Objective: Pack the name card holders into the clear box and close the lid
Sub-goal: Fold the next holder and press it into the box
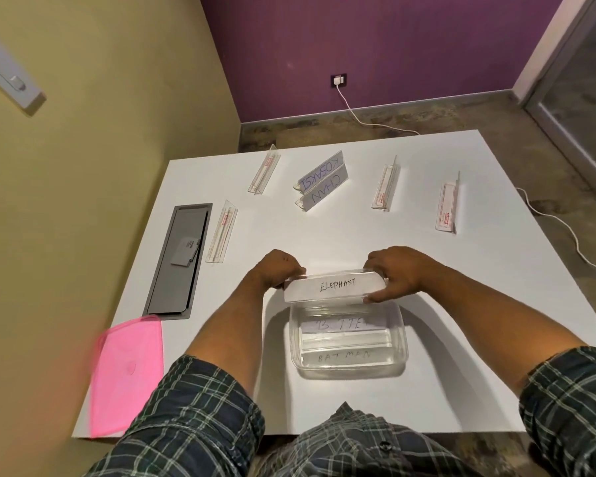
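Both hands, left hand [283,270] and right hand [393,273], have their fingers clamped on the ends of the ELEPHANT holder [334,287] above the clear box [401,339] by the worktop's near edge; two lie inside, six wait toward the far edge, pink lid [128,373] off at the near left corner

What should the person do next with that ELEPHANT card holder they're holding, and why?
Probably lower it into the clear box. Both the left hand and right hand grip the ELEPHANT holder by its ends, just above the open box's far rim, where two holders already lie.
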The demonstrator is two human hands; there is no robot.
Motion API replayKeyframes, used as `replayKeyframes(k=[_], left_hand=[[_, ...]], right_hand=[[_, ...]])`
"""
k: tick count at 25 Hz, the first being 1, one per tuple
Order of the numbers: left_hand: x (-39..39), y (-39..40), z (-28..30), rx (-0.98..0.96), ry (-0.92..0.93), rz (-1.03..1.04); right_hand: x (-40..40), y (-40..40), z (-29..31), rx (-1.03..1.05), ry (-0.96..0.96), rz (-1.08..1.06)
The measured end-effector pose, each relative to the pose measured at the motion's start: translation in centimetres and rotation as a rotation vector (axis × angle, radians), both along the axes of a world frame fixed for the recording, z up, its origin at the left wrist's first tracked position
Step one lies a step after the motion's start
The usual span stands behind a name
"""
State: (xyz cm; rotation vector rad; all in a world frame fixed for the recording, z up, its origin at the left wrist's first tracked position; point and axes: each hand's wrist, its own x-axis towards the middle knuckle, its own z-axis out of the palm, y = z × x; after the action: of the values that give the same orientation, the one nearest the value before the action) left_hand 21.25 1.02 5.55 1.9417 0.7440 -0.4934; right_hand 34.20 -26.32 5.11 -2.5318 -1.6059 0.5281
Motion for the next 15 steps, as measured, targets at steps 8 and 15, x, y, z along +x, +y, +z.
replayKeyframes(k=[8, 15], left_hand=[[-0.8, -2.2, 1.5, 0.064, 0.184, -0.342], [-1.5, -4.3, -0.3, 0.186, 0.312, -0.685]], right_hand=[[-2.4, -3.3, -1.3, 0.039, 0.135, -0.004], [-3.4, -3.4, -2.7, 0.023, 0.068, 0.062]])
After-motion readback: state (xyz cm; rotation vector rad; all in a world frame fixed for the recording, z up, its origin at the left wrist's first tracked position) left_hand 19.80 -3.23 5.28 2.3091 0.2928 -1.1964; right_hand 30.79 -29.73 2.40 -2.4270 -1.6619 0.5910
